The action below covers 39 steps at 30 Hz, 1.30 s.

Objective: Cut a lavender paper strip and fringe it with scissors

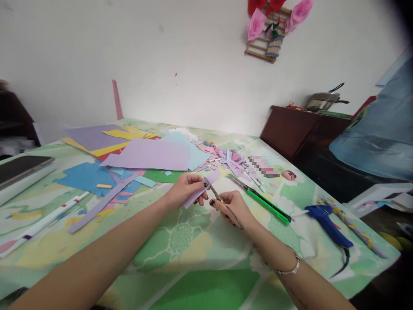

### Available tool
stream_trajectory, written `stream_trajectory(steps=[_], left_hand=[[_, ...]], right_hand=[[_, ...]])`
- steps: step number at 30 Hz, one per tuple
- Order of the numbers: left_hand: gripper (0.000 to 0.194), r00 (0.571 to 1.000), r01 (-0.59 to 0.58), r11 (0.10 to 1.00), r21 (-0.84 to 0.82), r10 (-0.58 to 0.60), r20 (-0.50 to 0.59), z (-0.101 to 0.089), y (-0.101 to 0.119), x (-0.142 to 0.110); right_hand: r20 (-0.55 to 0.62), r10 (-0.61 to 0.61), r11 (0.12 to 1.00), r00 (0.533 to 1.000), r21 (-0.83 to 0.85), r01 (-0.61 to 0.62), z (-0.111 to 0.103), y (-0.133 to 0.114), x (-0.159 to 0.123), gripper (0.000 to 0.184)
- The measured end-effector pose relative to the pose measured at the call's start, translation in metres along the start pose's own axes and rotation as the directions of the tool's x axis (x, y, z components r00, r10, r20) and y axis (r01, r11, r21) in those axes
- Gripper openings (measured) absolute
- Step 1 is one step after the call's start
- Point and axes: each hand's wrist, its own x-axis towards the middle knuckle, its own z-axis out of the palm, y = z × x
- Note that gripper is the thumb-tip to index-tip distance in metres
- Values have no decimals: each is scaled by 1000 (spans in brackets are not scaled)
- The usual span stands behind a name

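Note:
Near the middle of the table, my left hand pinches a small light purple piece of paper between thumb and fingers. My right hand is closed around slim metal scissors, seen nearly edge-on. Their blades lie against the paper beside my left thumb; whether they are apart is too small to tell. To the right of my right hand is a green utility knife with its blade end pointing away. Behind my left hand lies a large lilac sheet.
Paper scraps are heaped at the back. Blue paper, a curved purple strip and a white pen lie left. A blue glue gun and a wrapped stick lie right. A phone sits far left.

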Motion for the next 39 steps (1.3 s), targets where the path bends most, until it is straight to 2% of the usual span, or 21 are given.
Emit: stream_trajectory(steps=[4,15,31,39], left_hand=[[12,1000,-4,1000,21,4,-2,0,-1,0],[15,999,-16,998,55,18,-33,1,2,0],[16,996,0,992,125,11,-84,4,7,-2],[15,997,-1,995,96,9,-82,4,4,-1]], right_hand=[[-4,7,1000,1000,21,-7,0,0,0,41],[75,-6,989,997,146,-5,-3,7,2,36],[72,-5,994,997,109,-3,-3,4,0,37],[47,24,997,999,67,-27,-1,4,2,39]])
